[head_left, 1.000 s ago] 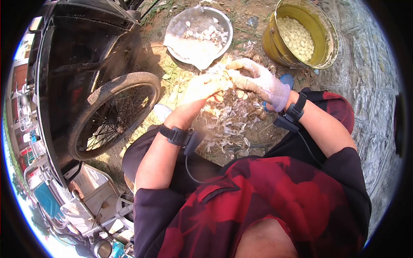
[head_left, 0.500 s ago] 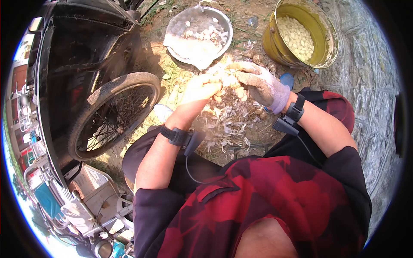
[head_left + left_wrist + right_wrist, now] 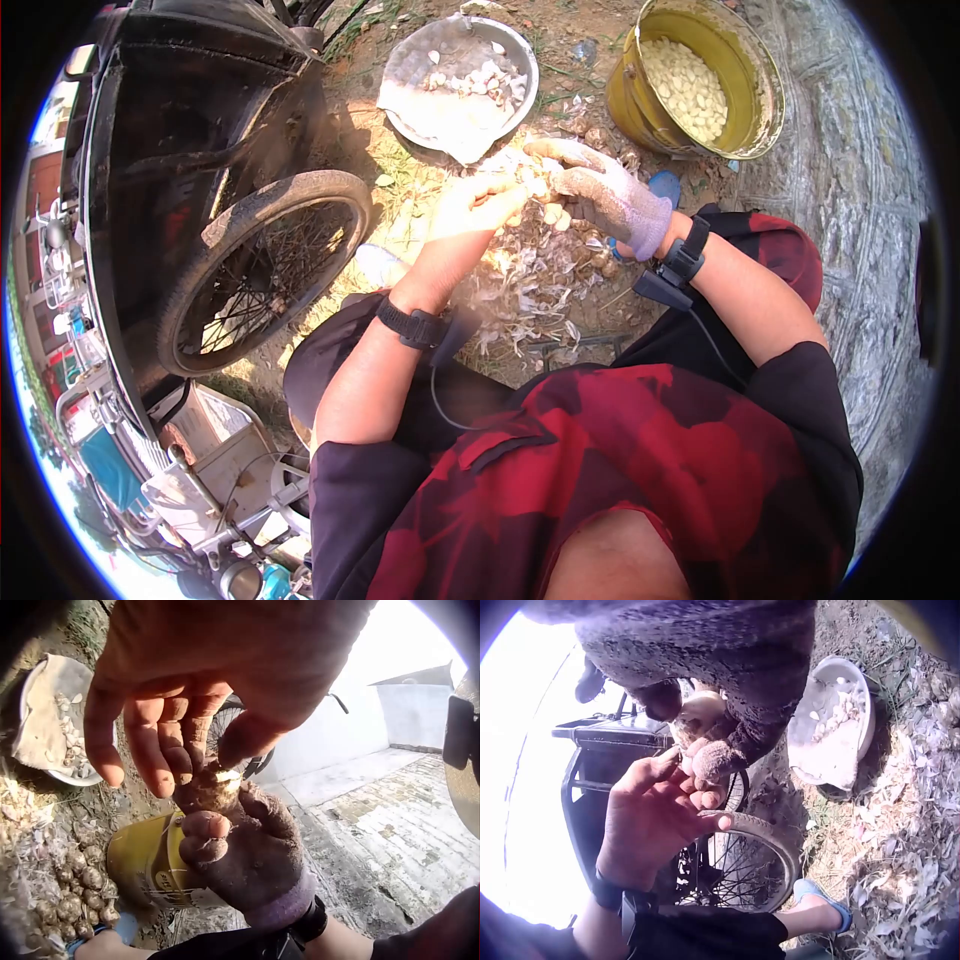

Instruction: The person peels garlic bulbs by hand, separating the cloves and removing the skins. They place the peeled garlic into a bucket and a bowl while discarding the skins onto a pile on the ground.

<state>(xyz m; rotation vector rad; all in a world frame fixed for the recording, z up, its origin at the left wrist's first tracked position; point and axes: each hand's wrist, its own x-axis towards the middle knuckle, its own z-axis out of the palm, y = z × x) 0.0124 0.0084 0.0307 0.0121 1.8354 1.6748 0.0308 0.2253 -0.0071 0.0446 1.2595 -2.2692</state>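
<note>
My gloved right hand [image 3: 612, 195] holds a garlic bulb [image 3: 216, 789] in its curled fingers, the thumb along one side. A pale patch shows on the bulb, and the glove is dusty brown over its fingers. My bare left hand [image 3: 468, 212] meets it from the other side. In the left wrist view the left thumb and forefinger pinch the bulb's top, while the other fingers hang loosely curled. The right wrist view shows the bulb [image 3: 697, 716] between the gloved fingers, with the left fingertips close under it. Loose garlic skins [image 3: 535, 285] lie on the ground below both hands.
Ahead stands a grey basin [image 3: 405, 72] with a cloth and garlic cloves [image 3: 490, 82]. A yellow bucket [image 3: 628, 105] of pale cloves is at the right front. Whole bulbs [image 3: 79, 889] are heaped near a foot. A cart [image 3: 150, 100] and its wheel [image 3: 225, 222] stand left.
The right glove has turned, showing more of its brown finger side. My left fingers have shifted slightly and curled in more at the bulb. The basin and bucket stay in place.
</note>
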